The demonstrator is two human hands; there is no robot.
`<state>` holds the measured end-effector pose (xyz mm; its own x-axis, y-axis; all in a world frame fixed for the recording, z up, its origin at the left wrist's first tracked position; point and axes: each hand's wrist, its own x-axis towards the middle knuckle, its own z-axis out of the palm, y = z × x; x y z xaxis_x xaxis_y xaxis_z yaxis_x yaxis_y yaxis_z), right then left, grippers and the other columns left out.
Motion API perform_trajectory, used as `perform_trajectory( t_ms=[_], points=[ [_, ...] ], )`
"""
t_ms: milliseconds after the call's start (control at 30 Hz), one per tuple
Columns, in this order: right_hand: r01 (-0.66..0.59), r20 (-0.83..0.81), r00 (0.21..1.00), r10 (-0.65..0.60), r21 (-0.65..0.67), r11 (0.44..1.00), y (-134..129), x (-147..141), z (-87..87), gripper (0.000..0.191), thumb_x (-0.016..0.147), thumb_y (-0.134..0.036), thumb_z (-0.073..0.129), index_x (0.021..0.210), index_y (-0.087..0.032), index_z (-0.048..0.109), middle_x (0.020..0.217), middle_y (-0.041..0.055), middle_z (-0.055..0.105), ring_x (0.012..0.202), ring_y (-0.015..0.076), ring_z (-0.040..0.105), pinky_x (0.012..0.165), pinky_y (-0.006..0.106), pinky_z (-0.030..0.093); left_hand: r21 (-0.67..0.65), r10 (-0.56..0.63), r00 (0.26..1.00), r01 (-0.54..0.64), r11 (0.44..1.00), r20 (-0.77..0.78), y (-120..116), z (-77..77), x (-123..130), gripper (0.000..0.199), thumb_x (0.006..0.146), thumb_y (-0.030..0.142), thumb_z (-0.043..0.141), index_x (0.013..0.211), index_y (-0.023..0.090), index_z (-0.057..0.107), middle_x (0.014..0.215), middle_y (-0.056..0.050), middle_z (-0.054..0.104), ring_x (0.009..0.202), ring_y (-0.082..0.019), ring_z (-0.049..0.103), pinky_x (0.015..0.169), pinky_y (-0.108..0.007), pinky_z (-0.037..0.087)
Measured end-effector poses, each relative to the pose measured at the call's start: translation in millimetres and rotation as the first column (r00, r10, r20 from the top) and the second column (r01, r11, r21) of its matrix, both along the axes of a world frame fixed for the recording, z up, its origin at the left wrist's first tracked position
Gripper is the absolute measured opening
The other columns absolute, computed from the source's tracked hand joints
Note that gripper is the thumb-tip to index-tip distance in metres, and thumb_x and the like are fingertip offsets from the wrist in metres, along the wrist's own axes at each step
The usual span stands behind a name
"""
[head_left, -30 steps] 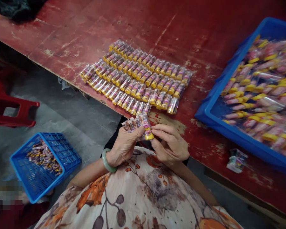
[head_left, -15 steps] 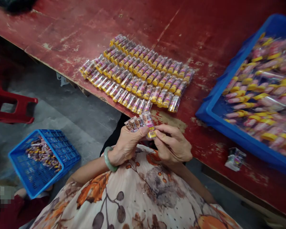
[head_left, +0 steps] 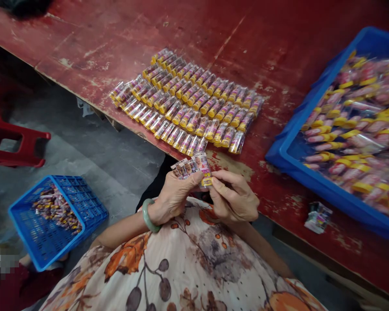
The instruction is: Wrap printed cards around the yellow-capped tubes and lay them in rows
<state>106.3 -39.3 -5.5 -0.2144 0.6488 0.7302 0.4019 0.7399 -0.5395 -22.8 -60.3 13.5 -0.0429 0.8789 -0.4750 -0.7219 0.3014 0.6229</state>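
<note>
My left hand [head_left: 173, 201], wearing a pale green jade bangle [head_left: 148, 215], pinches a printed paper strip [head_left: 183, 169] between thumb and fingers. The strip lies against a small clear tube with a yellow end [head_left: 202, 168]. My right hand [head_left: 233, 196] grips that yellow end between thumb and forefinger. Both hands are held together just below the table edge, above my floral-print lap. Close beyond them, many similar tubes [head_left: 184, 110] lie in neat, tight rows on the table.
A worn red table [head_left: 278, 56] runs across the view. A large blue tray [head_left: 314, 183] heaped with tubes stands at right, and a small bundle of printed paper [head_left: 317, 218] lies near it. On the floor are a blue basket [head_left: 48, 220] of small packets and a red stool [head_left: 22, 147].
The whole view has shifted slightly as my head moved. The tube has turned more upright between my hands, and the strip has stayed in my left hand's hold.
</note>
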Motion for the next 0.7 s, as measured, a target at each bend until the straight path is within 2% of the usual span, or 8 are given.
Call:
perform_trajectory(
  t_ms=[300,433,533,633,700],
  points=[
    [0.013,0.009,1.0,-0.013,0.018,1.0,1,1,-5.8,0.027,0.079,-0.005,0.063,0.099,-0.021,0.068,0.098,0.0064,0.069,0.079,0.0161,0.068,0.065,0.027,0.056,-0.006,-0.002,1.0,0.002,1.0,0.004,-1,-1.8,-2,0.035,0.063,0.032,0.085,0.092,0.016,0.071,0.088,-0.004,0.072,0.076,-0.017,0.066,0.07,-0.03,0.056],
    [0.005,-0.026,1.0,-0.004,0.019,1.0,3,-2,-7.8,0.027,0.079,-0.003,0.063,0.098,-0.021,0.068,0.097,0.0066,0.069,0.08,0.0158,0.068,0.065,0.026,0.056,-0.01,-0.02,1.0,0.02,1.0,-0.013,0,-3.3,-2,0.033,0.07,0.034,0.08,0.095,0.015,0.071,0.09,-0.005,0.071,0.075,-0.016,0.066,0.069,-0.029,0.056],
    [-0.048,0.006,0.999,0.048,-0.012,0.999,6,-4,-10.2,0.028,0.079,-0.005,0.065,0.102,-0.021,0.067,0.098,0.0064,0.069,0.082,0.0162,0.069,0.065,0.026,0.057,-0.006,-0.024,0.999,0.023,1.0,-0.038,0,-4.6,-6,0.035,0.072,0.039,0.077,0.096,0.014,0.07,0.091,-0.007,0.071,0.076,-0.016,0.066,0.067,-0.028,0.055],
    [-0.118,0.01,0.993,0.119,-0.083,0.99,7,-3,-11.3,0.032,0.078,-0.01,0.069,0.108,-0.02,0.065,0.104,0.0085,0.068,0.084,0.0183,0.069,0.066,0.028,0.058,-0.012,-0.022,0.993,0.021,1.0,-0.113,4,-3.0,-21,0.036,0.071,0.042,0.078,0.094,0.014,0.07,0.089,-0.007,0.071,0.075,-0.016,0.067,0.066,-0.027,0.055],
    [-0.125,0.004,0.992,0.126,-0.118,0.985,9,0,-10.8,0.032,0.078,-0.012,0.07,0.109,-0.02,0.065,0.105,0.0087,0.068,0.077,0.0166,0.068,0.063,0.028,0.058,-0.04,-0.001,0.975,-0.008,0.999,-0.224,11,0.4,-43,0.038,0.07,0.045,0.078,0.09,0.014,0.07,0.084,-0.006,0.071,0.071,-0.016,0.066,0.064,-0.027,0.054]
  ],
)
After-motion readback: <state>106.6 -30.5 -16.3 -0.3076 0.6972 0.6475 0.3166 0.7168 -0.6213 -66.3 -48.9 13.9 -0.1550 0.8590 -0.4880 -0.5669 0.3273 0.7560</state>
